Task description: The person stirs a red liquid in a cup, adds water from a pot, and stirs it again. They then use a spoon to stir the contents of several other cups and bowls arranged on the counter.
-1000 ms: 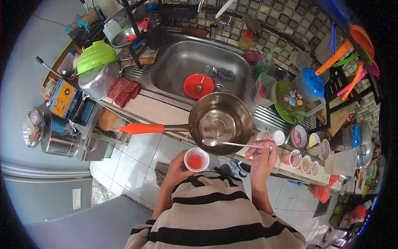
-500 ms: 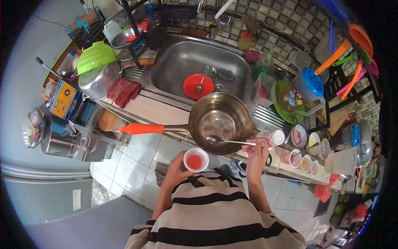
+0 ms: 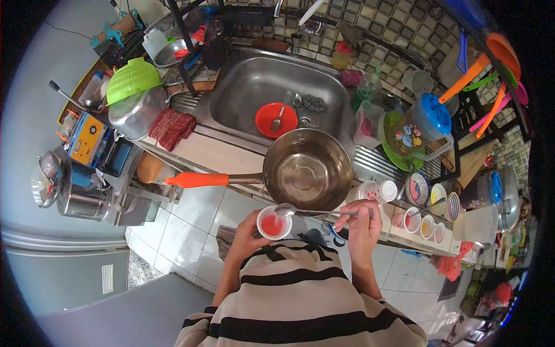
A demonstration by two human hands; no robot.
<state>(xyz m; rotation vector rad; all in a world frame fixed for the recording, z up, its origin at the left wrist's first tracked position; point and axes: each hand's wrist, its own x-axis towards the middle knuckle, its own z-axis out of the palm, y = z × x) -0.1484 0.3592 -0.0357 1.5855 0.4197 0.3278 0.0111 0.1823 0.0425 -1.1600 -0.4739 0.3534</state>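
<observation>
Far left: the green colander [image 3: 134,80] is resting on an aluminum pot [image 3: 139,115], and a red cloth [image 3: 172,128] is lying beside them on the counter edge.
Orange handle: this grip [image 3: 199,180] is pointing left, away from the saucepan, above the tiled floor.
Left hand: your left hand [image 3: 245,236] is wrapping around the near-left side of the white cup [image 3: 272,237], holding it in front of your striped top.
White cup: it is holding red liquid [image 3: 269,227] and sitting just below the saucepan's near-left rim in the view, with its mouth facing up.
Red bowl: this one [image 3: 276,120] is lying in the sink [image 3: 237,87] with a spoon inside it.
Long-handled spoon: its bowl end is hovering over the upper right of the cup's mouth; whether it is touching the rim, you cannot tell. Its handle [image 3: 324,212] is running right to your fingers.
Saucepan: the steel pan [image 3: 324,153] is standing at the counter's front edge, beyond the spoon.
Right hand: your right hand [image 3: 363,226] is pinching the spoon's handle between thumb and fingers.
Far right: three small cups [image 3: 427,228] are standing in a row, below a blue-lidded pitcher [image 3: 419,130].
</observation>
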